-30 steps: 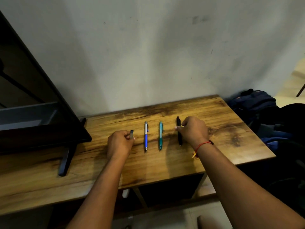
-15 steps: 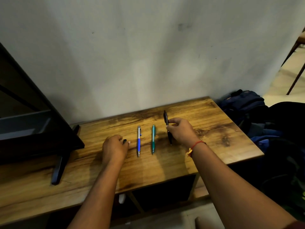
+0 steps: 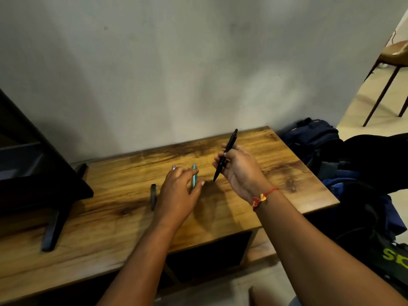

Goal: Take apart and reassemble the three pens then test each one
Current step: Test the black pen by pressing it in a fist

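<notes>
My right hand [image 3: 239, 171] holds a black pen [image 3: 227, 152] lifted above the wooden table [image 3: 254, 191], tip slanting down to the left. My left hand [image 3: 178, 193] hovers over the table with fingers apart, holding nothing. Under it lie the teal pen [image 3: 194, 176] and the blue-and-white pen [image 3: 173, 167], of which only the top end shows. A small dark piece [image 3: 153, 196] lies flat on the table just left of my left hand.
A black stand with a slanted leg [image 3: 55, 226] occupies the table's left end. Dark backpacks [image 3: 320, 140] are piled on the floor to the right. A chair [image 3: 393, 60] stands far right. The wall runs right behind the table.
My right hand lifted the black pen off the table. My left hand let go of the small dark piece, which now lies on the table, and moved right over the two other pens.
</notes>
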